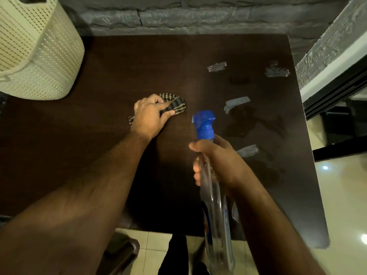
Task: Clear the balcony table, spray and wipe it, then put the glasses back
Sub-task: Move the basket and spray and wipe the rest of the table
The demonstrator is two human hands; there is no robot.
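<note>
Table top (99,155): dark brown, with pale grey-blue patches (236,102) on its right half. Cloth (175,105): striped, dull yellow on dark grey; spray bottle (215,195): clear body, bright blue nozzle head (204,124). Basket (37,50) at far left: cream, perforated all over; wall (178,14) beyond: grey stone blocks; floor tiles (341,195): cream.

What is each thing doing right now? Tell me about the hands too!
Left hand: grips the cloth, pressing it on the table.
Striped cloth: bunched up, lying on the table.
Right hand: holds the spray bottle.
Spray bottle: lifted above the table, nozzle pointing forward.
Table: no glasses on it, wet-looking patches at right.
Basket: upright.
</note>
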